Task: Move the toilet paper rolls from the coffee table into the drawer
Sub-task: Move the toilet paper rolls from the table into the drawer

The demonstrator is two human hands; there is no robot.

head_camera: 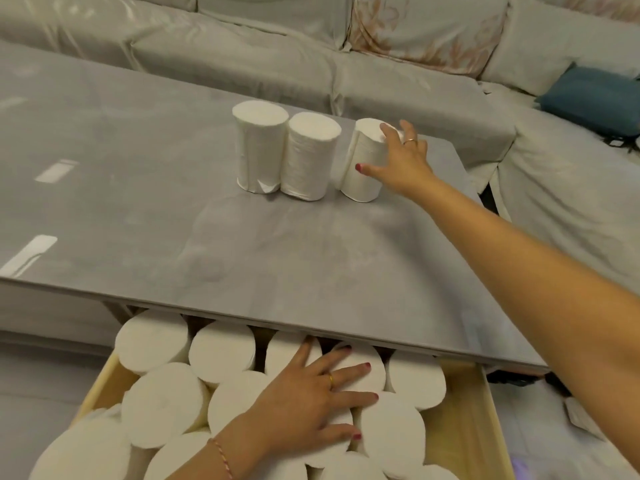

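Three white toilet paper rolls stand upright on the grey coffee table [138, 209]: a left roll [259, 147], a middle roll [311, 157] touching it, and a right roll [363, 168] that tilts slightly. My right hand [398, 161] wraps around the right roll, thumb on its front and fingers over its top. Below the table's front edge an open wooden drawer [467, 427] holds several upright rolls [162, 403]. My left hand [311, 400] lies flat with fingers spread on the tops of rolls in the drawer.
A pale covered sofa [311, 46] runs behind the table and wraps around its right side, with a blue cushion [595, 98] on it. The drawer has a gap along its right wall. Pale floor shows at the lower left.
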